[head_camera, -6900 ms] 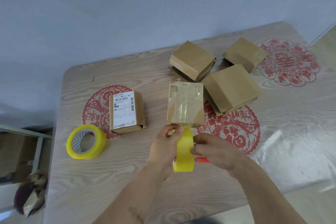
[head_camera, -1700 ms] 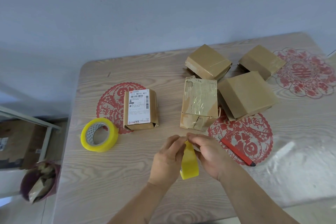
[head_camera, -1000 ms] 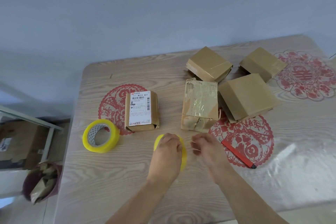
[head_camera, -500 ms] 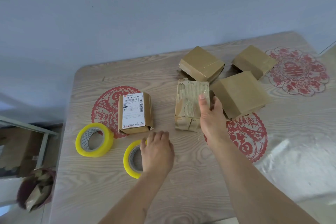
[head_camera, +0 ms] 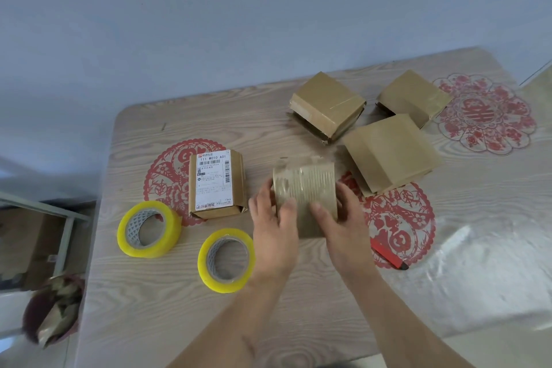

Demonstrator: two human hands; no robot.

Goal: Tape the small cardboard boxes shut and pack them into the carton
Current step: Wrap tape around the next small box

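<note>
Half a second ago only the right hand [head_camera: 343, 224] was on the torn box [head_camera: 304, 188] and the left hand [head_camera: 274, 230] sat on a tape roll [head_camera: 227, 260]; now both hands grip the box, left on its 9 o'clock side, right on its 3 o'clock side, thumbs laid over the near top, fingers wrapped round the sides. The roll lies free on the tabletop [head_camera: 149, 323], flat, just at 9 o'clock of the left wrist. A second roll [head_camera: 149, 228] lies at 10 o'clock of it, near but apart. The box is motion-blurred; cannot tell whether it is lifted or resting, and its near end is hidden by the hands. The labelled box [head_camera: 216, 184] sits at 9 o'clock of the torn box, on a red paper-cut [head_camera: 167, 170]. Three plain boxes sit at 12 to 2 o'clock: far-left box [head_camera: 327, 104], far-right box [head_camera: 413, 95], big box [head_camera: 391, 152]. A red cutter [head_camera: 388, 254] lies at 4 o'clock of the right hand, its upper end hidden by the wrist. Label text is mostly unreadable. No carton can be made out.
</note>
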